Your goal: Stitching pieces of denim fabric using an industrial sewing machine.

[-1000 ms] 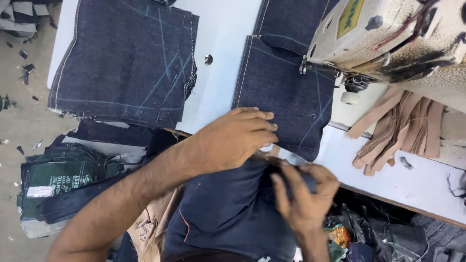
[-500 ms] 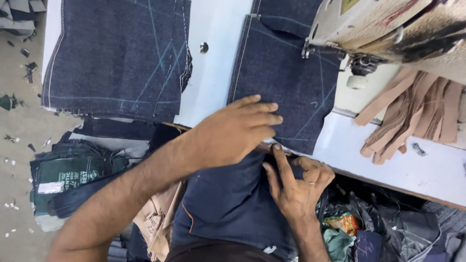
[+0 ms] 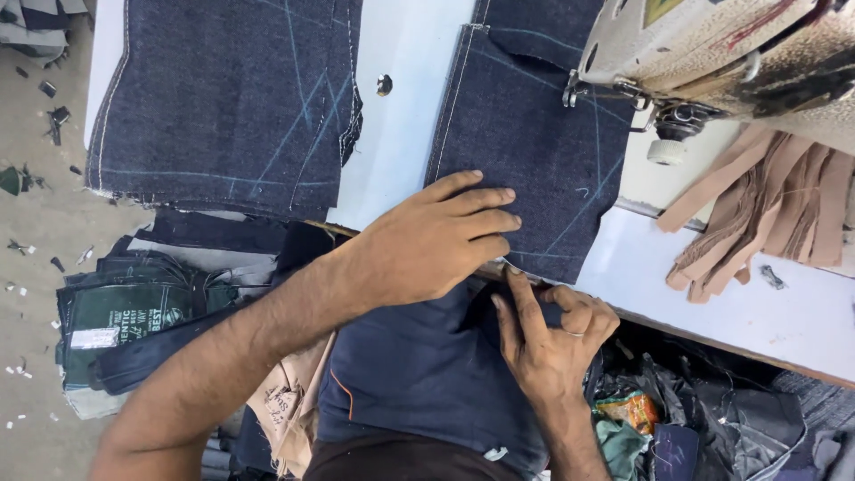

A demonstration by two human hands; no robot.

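Two hands work one denim panel at the table edge: the left hand lies flat on it, palm down, fingers nearly straight and close together, gripping nothing. Just beside and below it, the right hand is mostly curled, index finger extended to the panel's lower hem where it overhangs the edge; whether it pinches the cloth I cannot tell. Beyond the fingertips sits the sewing machine, with tan strips to its right and a second denim piece left of the left hand.
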